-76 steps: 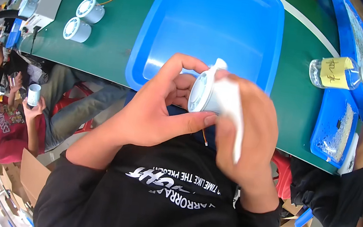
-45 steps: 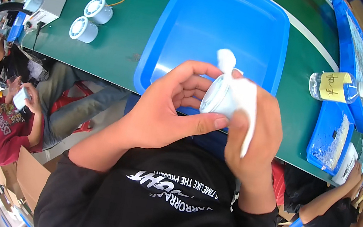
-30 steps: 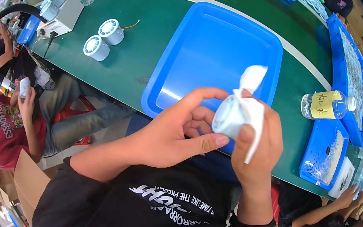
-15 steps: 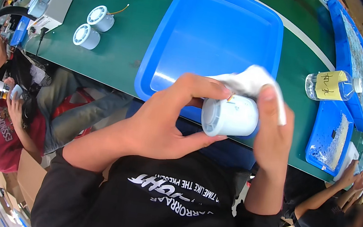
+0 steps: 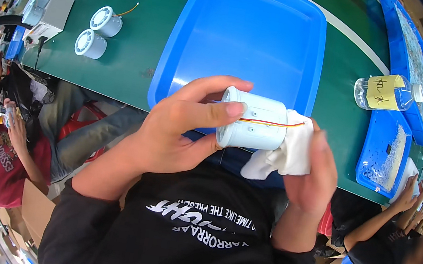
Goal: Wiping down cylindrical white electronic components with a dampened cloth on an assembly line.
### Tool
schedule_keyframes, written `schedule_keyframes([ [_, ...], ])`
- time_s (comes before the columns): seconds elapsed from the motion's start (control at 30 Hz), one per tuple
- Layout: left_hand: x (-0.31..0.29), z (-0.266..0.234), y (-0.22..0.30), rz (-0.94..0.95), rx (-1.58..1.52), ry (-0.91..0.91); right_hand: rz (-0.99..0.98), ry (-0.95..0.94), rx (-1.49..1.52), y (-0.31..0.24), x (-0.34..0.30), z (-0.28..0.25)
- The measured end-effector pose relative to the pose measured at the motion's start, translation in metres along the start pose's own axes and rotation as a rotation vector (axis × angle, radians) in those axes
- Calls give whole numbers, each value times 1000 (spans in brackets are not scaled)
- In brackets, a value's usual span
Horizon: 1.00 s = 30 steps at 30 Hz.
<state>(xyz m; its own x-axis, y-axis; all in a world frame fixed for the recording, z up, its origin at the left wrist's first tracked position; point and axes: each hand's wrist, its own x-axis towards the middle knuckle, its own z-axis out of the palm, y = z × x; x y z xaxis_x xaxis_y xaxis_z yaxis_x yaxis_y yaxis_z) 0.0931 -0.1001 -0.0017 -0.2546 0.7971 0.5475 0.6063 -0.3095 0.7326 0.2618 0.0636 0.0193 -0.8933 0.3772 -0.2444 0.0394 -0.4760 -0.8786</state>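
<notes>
Crosswise, the pale blue housing lies on its side in my left hand at the middle of the frame, its rimmed end toward the left and its other end meeting a white cloth. My left fingers wrap about the rimmed end, one tip pressed on the side wall close to the thin red and yellow wires that run along it. My right hand, right of centre, holds the bunched cloth at the housing's right end; some of its fingertips are hidden, so I cannot tell how firmly it grips. From its look I judge the housing light and stiff, probably moulded plastic, with a smooth wall that could turn in loose fingers. The raised rim seems the surest place to take hold, since its edge should check a slip; the round wall away from the wires would do for a second grip. The wires look the most delicate part, better neither pinched nor pulled. The cloth seems soft and limp, easy to fold round a curve. The blue tray fills the upper middle, and two similar housings sit at the upper left.
</notes>
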Motion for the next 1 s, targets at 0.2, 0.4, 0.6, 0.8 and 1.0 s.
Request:
schedule_keyframes([
  [0.2, -2, -2, 1, -14, 6, -19, -262, -15, -104, 8, -1, 9],
  [0.4, -6, 11, 2, -159, -241, 189, -792, 190, -776, 12, -1, 9],
  [0.6, -5, 12, 10, -135, -305, 211, -935, 70, -789, 15, 16, 19],
  [0.8, -14, 6, 9, -155, -240, 67, -372, 124, -150, 16, 17, 5],
  [1.0, -18, 11, 5, -189, -297, 121, -253, 116, 102, 14, 7, 3],
])
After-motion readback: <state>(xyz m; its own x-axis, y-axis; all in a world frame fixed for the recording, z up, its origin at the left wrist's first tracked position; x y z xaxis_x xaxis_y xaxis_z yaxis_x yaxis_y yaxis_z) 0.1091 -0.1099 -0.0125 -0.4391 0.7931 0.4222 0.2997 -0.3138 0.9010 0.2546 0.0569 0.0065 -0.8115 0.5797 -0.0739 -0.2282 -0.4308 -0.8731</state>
